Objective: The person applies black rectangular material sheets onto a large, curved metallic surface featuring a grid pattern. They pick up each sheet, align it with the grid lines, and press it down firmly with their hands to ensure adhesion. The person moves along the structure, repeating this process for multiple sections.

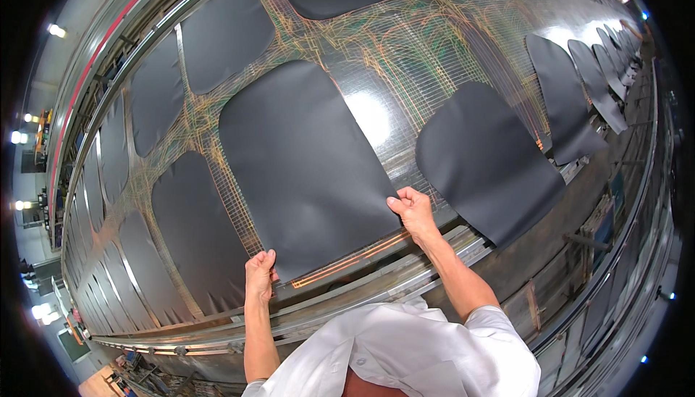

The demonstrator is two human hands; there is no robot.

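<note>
A dark grey sheet (pixel 304 165) with rounded far corners, perhaps leather or vinyl, lies before me on a long shiny table. My left hand (pixel 260 272) pinches its near left corner, thumb on top. At the near right corner, my right hand (pixel 411 212) grips the edge between thumb and curled fingers. Between my hands the sheet's near edge runs along orange lines on the table. To the right, a second dark sheet (pixel 486 161) partly hangs over the table's near edge, touched by neither hand.
The metal table (pixel 334 60) carries dense orange, green and yellow lines. Several like sheets lie flat at left, such as one dark sheet (pixel 199 230); others droop over the edge at far right, among them a curled sheet (pixel 561 96). A metal rail (pixel 405 285) runs between me and the table.
</note>
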